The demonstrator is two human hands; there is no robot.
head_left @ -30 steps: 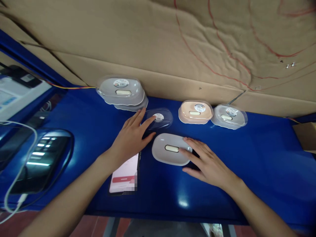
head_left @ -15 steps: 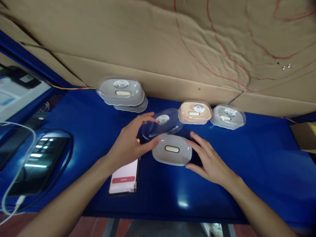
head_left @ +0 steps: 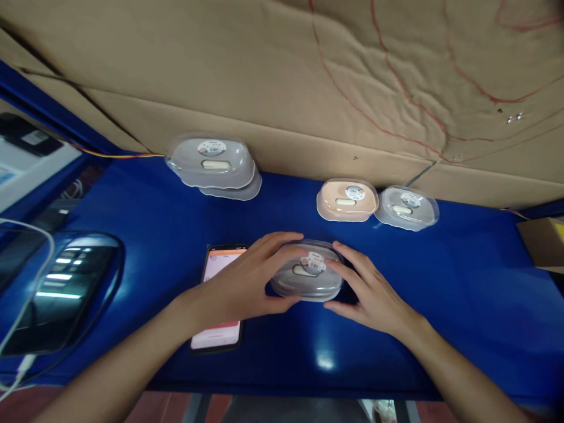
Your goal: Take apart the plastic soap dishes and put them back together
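A grey, rounded container point(head_left: 286, 288) sits on the blue table with a clear plastic lid point(head_left: 324, 281) over it. The lid carries a round printed sticker point(head_left: 314, 263). My left hand point(head_left: 259, 273) grips the lid from the left, its thumb at the near edge and fingers across the top and far edge. From the right, my right hand point(head_left: 363, 282) curves round the same container, fingertips on the lid and thumb by the near rim. Whether the lid sits fully down all round cannot be made out.
A lit phone point(head_left: 215, 339) lies under my left forearm. Stacked grey lidded containers point(head_left: 215, 170), a peach one point(head_left: 348, 202) and another grey one point(head_left: 408, 211) stand along the cardboard wall point(head_left: 264, 76). At left is a dark tablet point(head_left: 61, 299) with cables; at right, a cardboard box point(head_left: 540, 244).
The clear lid has come down from behind the grey container onto it, carried by my left hand. My right hand has stayed at the container's right side, its fingers now on the lid.
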